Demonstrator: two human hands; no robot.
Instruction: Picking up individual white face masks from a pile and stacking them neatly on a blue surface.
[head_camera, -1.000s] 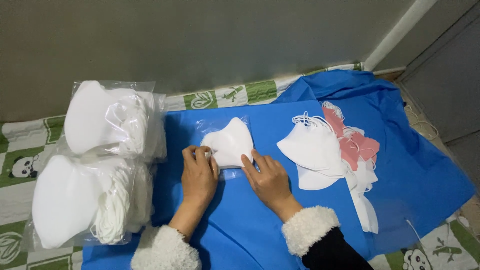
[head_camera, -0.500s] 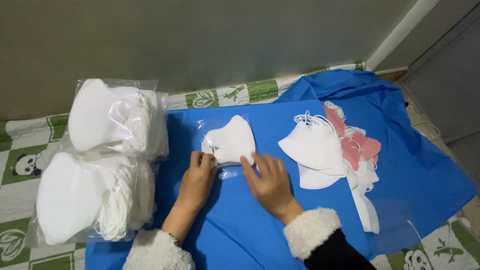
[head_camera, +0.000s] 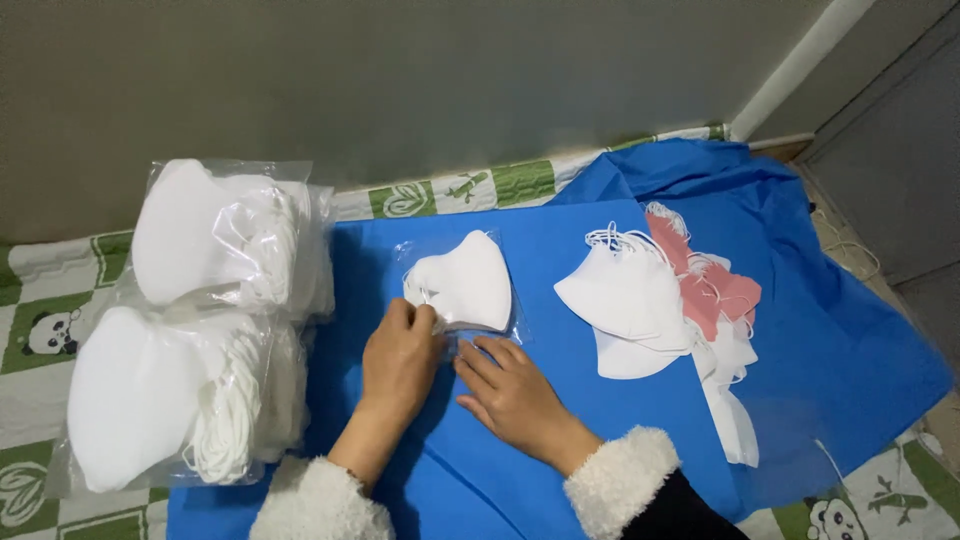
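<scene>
A white folded face mask in a clear plastic sleeve (head_camera: 468, 284) lies on a blue cloth (head_camera: 830, 350). My left hand (head_camera: 400, 358) rests on the sleeve's lower left edge, its fingertips curled onto the mask's ear loops. My right hand (head_camera: 510, 390) lies flat just below the sleeve, fingers spread and touching its bottom edge. Both wrists wear fluffy white cuffs.
Two clear bags stuffed with white masks sit at the left, one upper (head_camera: 228, 238) and one lower (head_camera: 165, 400). A loose heap of white masks (head_camera: 625, 300) and pink masks (head_camera: 715, 290) lies at the right. A panda-print mat (head_camera: 45, 335) lies under the cloth; a wall stands behind.
My left hand has slid from the sleeve's left side down to its lower left edge. My right hand has drawn in from the right corner to below the sleeve.
</scene>
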